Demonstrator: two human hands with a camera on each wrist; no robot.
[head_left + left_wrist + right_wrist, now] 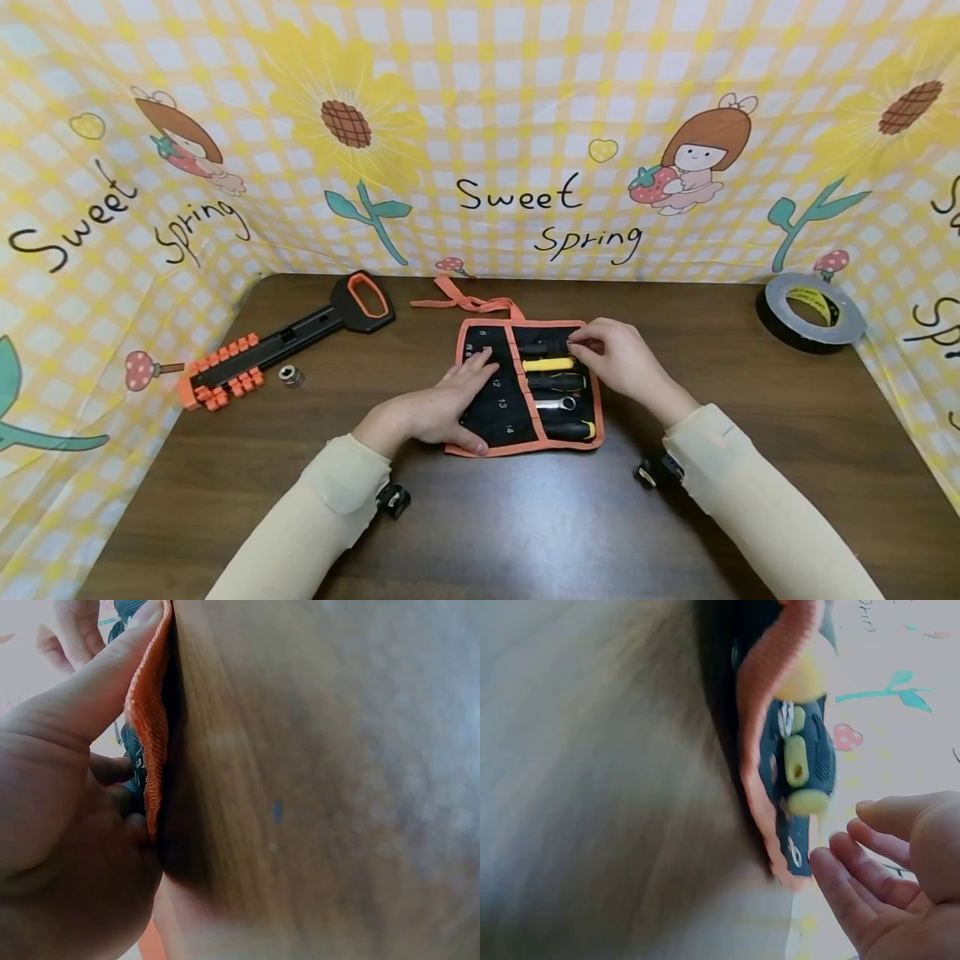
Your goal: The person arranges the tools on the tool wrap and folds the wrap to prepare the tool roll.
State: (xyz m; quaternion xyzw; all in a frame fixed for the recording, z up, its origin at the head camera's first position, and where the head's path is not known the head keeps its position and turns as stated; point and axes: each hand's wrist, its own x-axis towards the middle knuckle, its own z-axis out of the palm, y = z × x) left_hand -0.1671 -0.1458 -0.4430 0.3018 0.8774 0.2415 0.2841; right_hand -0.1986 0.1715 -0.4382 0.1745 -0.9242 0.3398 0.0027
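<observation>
Keep tool pouch (pixel 519 407) flat under spread fingers of left hand (pixel 442 408), resting without gripping; work lightly with right hand (pixel 628 360), loosely bent and grasping nothing visible, along edge just beside its fingertips; avoid nudging yellow handle (pixel 546 365), just left of them

Left hand (pixel 447 408) on orange-trimmed tool pouch (pixel 519 412), right hand (pixel 621 360) at its upper-right corner

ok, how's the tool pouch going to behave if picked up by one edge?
Tool pouch is likely floppy: its orange trim looks wavy in the left wrist view. Probably uneven in weight, with tool handles along one side. Those lie exposed, so might slide out if tipped.
</observation>
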